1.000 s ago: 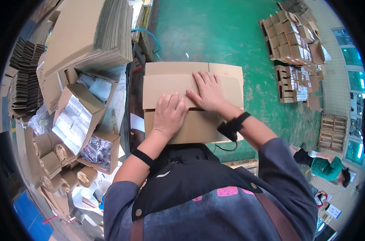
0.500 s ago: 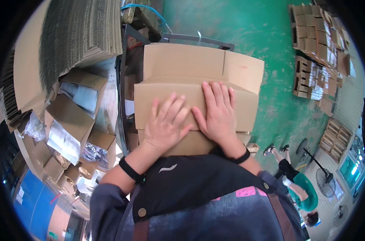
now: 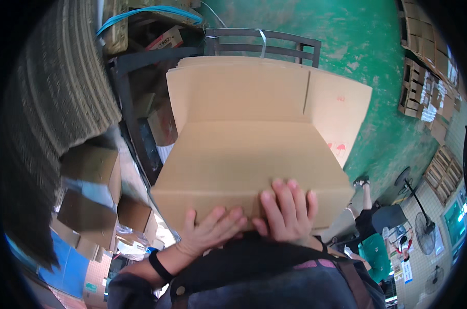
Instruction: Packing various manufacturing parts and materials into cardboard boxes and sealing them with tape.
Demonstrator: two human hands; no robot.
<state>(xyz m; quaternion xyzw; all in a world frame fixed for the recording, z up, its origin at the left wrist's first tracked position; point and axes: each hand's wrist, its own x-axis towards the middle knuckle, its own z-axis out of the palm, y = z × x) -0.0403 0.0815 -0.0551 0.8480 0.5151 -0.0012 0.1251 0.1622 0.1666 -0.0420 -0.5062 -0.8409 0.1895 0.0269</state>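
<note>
A brown cardboard carton [image 3: 254, 149] lies in front of my body, its folded panels creased and its far flaps standing outward beyond them. My left hand [image 3: 213, 232] rests on the near panel, fingers stretched and the thumb side hidden toward my apron. Beside it, my right hand [image 3: 289, 213] presses on the same panel with its fingers apart and slightly bent over the crease. Neither hand has anything in its fingers. More flat cardboard sheets [image 3: 346, 113] with red print show under the carton at the far right.
A dark metal frame [image 3: 135, 113] runs along the left and far sides. Tall stacked cardboard [image 3: 63, 77] rises at the left, above opened boxes [image 3: 89, 216]. Loaded pallets [image 3: 424, 92], a standing fan [image 3: 424, 226] and a person in green [image 3: 373, 255] are at the right.
Both hands have come nearer to my body, together with the near part of the cardboard. The big panel is now uncovered between the hands and the far flaps. My view has shifted closer.
</note>
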